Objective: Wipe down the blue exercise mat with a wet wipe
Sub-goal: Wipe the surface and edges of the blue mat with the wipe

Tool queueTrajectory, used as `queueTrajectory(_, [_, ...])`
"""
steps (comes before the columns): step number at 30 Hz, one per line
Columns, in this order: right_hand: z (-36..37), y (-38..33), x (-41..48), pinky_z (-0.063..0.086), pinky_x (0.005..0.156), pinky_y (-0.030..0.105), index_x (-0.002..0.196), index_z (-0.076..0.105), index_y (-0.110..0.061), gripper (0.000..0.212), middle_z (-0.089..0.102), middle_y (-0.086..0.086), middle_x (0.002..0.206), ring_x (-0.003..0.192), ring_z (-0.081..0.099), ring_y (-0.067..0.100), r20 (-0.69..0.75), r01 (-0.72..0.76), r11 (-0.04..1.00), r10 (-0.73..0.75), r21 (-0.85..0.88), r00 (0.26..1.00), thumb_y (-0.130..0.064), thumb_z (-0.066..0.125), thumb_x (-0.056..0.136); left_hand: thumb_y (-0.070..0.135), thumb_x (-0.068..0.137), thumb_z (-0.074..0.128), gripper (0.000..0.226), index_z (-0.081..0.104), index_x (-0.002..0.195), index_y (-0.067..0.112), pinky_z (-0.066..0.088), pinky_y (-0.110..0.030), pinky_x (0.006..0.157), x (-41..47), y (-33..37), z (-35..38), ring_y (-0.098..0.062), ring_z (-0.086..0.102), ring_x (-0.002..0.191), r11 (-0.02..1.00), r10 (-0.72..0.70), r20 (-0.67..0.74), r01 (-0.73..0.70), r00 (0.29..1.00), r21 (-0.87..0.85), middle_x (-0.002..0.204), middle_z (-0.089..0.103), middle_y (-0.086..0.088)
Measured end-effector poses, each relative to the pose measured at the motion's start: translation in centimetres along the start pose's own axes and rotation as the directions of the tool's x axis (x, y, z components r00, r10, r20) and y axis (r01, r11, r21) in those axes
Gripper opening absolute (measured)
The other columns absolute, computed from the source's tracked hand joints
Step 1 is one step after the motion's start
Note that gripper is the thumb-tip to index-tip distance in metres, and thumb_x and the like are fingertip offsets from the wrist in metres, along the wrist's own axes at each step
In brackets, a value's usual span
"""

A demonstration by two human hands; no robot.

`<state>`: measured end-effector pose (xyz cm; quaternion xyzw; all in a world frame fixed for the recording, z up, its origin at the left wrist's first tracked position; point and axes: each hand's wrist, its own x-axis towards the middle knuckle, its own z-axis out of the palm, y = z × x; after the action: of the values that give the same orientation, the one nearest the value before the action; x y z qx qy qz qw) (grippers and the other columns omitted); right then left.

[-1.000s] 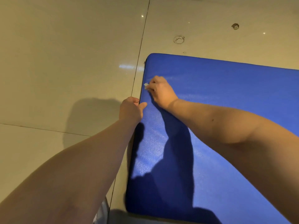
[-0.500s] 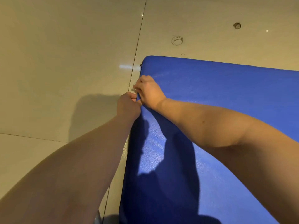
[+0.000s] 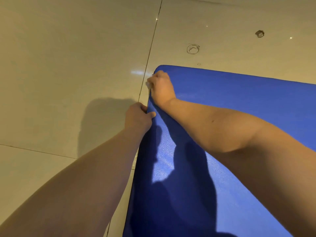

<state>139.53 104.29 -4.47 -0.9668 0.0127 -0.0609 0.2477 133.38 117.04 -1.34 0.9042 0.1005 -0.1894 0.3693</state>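
Note:
The blue exercise mat (image 3: 230,108) lies on the tiled floor and fills the right half of the view. My left hand (image 3: 138,117) grips the mat's left edge, thumb on top and fingers curled under. My right hand (image 3: 161,88) sits at that same edge near the far left corner, fingers curled round a small white wet wipe (image 3: 149,84). Only a bit of the wipe shows beyond the knuckles. My forearms cast dark shadows over the near part of the mat.
Glossy beige floor tiles (image 3: 68,65) with dark grout lines surround the mat. A round ring mark (image 3: 193,49) and a small dark spot (image 3: 259,33) lie on the floor beyond the mat's far edge.
My right hand has slid with the wipe along the mat's left edge towards the far corner, away from my left hand. My left hand keeps its grip on the edge.

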Motion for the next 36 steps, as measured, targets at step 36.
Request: queueTrajectory(36, [-2.9,-0.3,-1.7,0.036,0.064,0.033,0.059,0.049,-0.015,0.034,0.047,0.012,0.077,0.077,0.043,0.030,0.109,0.054,0.999,-0.053,-0.002,0.993,0.012,0.048,0.080,0.027,0.090,0.073,0.020,0.071,0.105,0.013,0.053,-0.039,0.091,-2.2,-1.2,-0.2,-0.025,0.066,0.095,0.997,0.021,-0.012,-0.021,1.000,-0.078,0.099,0.072,-0.002])
